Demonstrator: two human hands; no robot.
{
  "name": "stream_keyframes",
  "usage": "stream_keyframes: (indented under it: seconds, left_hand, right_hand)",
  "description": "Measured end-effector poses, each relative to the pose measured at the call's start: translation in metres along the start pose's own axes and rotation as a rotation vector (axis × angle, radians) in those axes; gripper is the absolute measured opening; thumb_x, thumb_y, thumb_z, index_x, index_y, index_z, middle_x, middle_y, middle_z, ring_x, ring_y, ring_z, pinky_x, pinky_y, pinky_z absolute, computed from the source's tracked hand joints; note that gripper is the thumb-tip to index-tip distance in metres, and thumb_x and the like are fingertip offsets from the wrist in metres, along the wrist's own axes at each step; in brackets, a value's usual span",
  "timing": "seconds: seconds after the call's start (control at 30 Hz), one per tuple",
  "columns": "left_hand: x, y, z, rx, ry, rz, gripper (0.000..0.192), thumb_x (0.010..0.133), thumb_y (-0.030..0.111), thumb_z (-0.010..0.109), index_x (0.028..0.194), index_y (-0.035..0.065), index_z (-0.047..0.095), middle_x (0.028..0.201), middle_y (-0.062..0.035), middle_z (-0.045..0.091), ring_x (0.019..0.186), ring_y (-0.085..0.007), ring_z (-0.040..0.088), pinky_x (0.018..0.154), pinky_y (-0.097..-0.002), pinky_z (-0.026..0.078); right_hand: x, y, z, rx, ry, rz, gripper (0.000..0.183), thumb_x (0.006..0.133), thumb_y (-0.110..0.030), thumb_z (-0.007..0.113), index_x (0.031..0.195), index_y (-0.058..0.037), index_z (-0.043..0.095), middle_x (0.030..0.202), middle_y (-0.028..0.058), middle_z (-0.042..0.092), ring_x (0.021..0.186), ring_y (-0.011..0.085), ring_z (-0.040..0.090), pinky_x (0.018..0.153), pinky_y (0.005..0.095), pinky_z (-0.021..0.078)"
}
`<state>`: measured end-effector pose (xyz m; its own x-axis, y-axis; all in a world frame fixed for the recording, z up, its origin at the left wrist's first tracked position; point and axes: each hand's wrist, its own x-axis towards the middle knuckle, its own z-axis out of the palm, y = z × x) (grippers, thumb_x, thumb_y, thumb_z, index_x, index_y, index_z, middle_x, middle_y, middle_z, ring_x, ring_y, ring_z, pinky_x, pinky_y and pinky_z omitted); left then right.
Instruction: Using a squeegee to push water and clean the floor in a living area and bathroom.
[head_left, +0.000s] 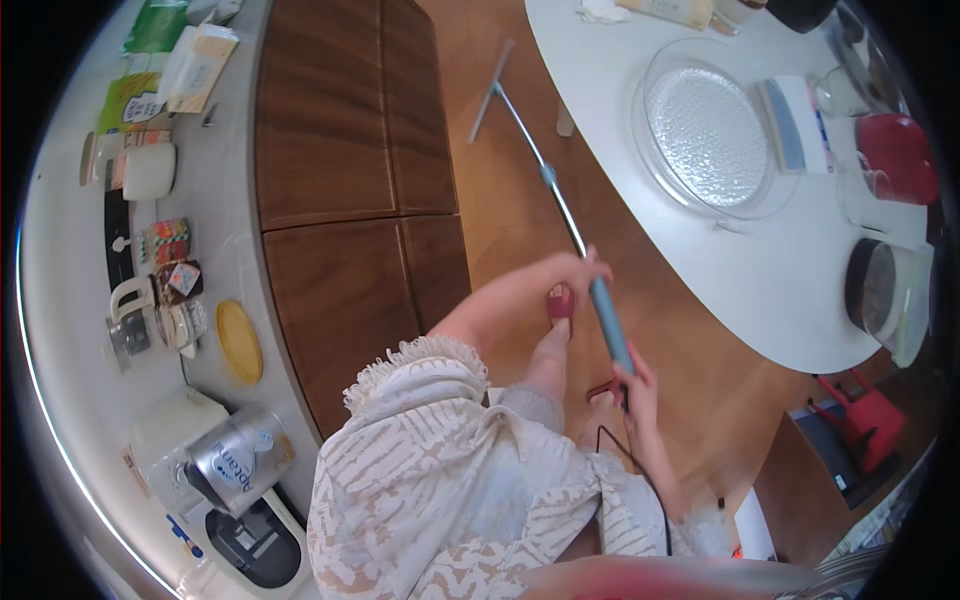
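A long pole with a metal shaft and a blue-grey grip slants up and away from me over the wooden floor. Its flat, narrow head, like that of a floor squeegee or mop, lies between the cabinets and the table. My left hand is wrapped around the pole where the shaft meets the grip. Lower down, near the end of the grip, my right hand holds it too. Below my hands, my feet stand in red sandals.
Brown cabinets and a counter with a silver tin, a yellow lid and packages run along the left. A white table bearing a glass dish curves along the right. A red stool is at lower right.
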<state>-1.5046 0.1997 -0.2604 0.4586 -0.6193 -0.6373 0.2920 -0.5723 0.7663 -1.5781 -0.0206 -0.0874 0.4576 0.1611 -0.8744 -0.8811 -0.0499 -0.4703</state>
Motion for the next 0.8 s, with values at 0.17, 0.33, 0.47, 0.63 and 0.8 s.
stream_keyframes:
  seconds: [0.17, 0.33, 0.47, 0.63, 0.8]
  left_hand:
    - [-0.006, 0.117, 0.120, -0.016, -0.395, -0.094, 0.092, 0.047, 0.012, 0.083, 0.125, 0.0222, 0.035, 0.116, -0.0148, 0.025, 0.104, -0.0346, 0.043, 0.070, -0.0393, 0.054]
    - [0.021, 0.209, 0.252, -0.008, -0.442, 0.027, 0.094, 0.052, 0.014, 0.081, 0.128, 0.0133, 0.027, 0.110, -0.0174, 0.033, 0.107, -0.0364, 0.040, 0.090, -0.0367, 0.038]
    - [0.086, 0.259, 0.367, 0.110, -0.234, 0.426, 0.083, 0.059, 0.009, 0.073, 0.127, 0.0155, 0.026, 0.111, -0.0190, 0.034, 0.103, -0.0391, 0.044, 0.082, -0.0375, 0.042]
    - [0.083, 0.342, 0.398, 0.289, -0.025, 0.593, 0.030, 0.077, 0.013, 0.052, 0.106, 0.0152, 0.046, 0.097, -0.0169, 0.051, 0.090, -0.0337, 0.054, 0.063, -0.0417, 0.048]
    - [0.066, 0.328, 0.358, 0.476, 0.104, 0.549, 0.022, 0.074, 0.010, 0.053, 0.095, 0.0103, 0.053, 0.097, -0.0152, 0.054, 0.088, -0.0310, 0.056, 0.064, -0.0404, 0.047]
  right_hand:
    - [-0.133, 0.040, -0.107, -0.015, 0.073, 0.144, 0.056, 0.077, -0.005, 0.059, 0.129, -0.0076, 0.039, 0.072, 0.0055, 0.056, 0.039, 0.0065, 0.040, 0.033, 0.0202, 0.0291]
    - [-0.245, 0.070, -0.220, 0.050, 0.276, 0.223, 0.050, 0.076, -0.007, 0.061, 0.124, -0.0078, 0.045, 0.071, 0.0065, 0.057, 0.039, 0.0065, 0.039, 0.033, 0.0187, 0.0264]
    - [-0.328, 0.065, -0.277, 0.051, 0.380, 0.233, 0.050, 0.075, -0.005, 0.061, 0.122, -0.0066, 0.046, 0.070, 0.0061, 0.056, 0.038, 0.0061, 0.037, 0.032, 0.0179, 0.0253]
    - [-0.389, 0.074, -0.335, -0.076, 0.460, 0.059, 0.045, 0.074, -0.002, 0.057, 0.119, -0.0013, 0.049, 0.068, 0.0048, 0.055, 0.036, 0.0045, 0.037, 0.029, 0.0169, 0.0230]
    - [-0.350, 0.083, -0.329, -0.064, 0.317, -0.086, 0.046, 0.075, -0.002, 0.059, 0.119, 0.0009, 0.047, 0.071, 0.0034, 0.056, 0.037, 0.0043, 0.039, 0.030, 0.0164, 0.0250]
